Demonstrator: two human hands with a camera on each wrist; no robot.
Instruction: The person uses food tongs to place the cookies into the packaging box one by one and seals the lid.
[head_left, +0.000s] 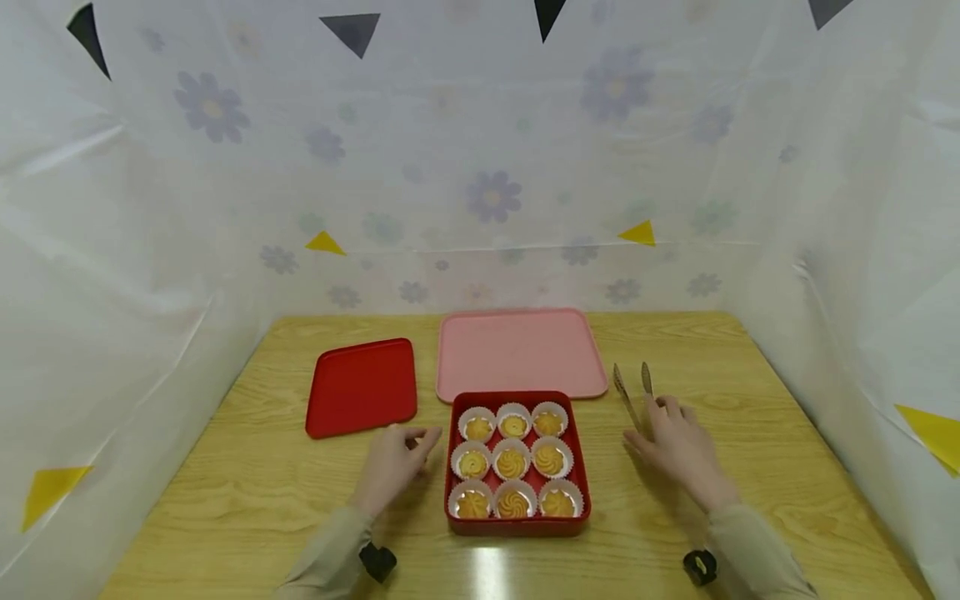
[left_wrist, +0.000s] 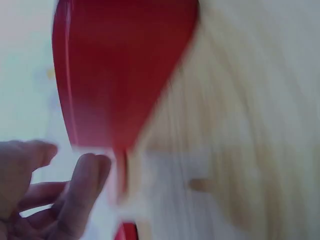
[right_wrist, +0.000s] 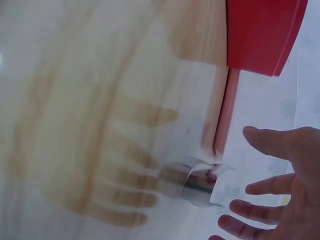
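Observation:
A red square box stands at the front middle of the table, holding rows of swirled cookies in white paper cups. My left hand is just left of the box, fingers loosely bent and holding nothing; the left wrist view shows a gap between the fingertips and the box wall. On the right, metal tongs lie on the table with their arms spread. Over their near end hovers my right hand. Its fingers are spread apart from the tongs in the right wrist view.
Behind the box lies a pink tray. A red tray or lid rests at the back left. White sheeting with flowers and small pennants encloses the wooden table at the back and both sides.

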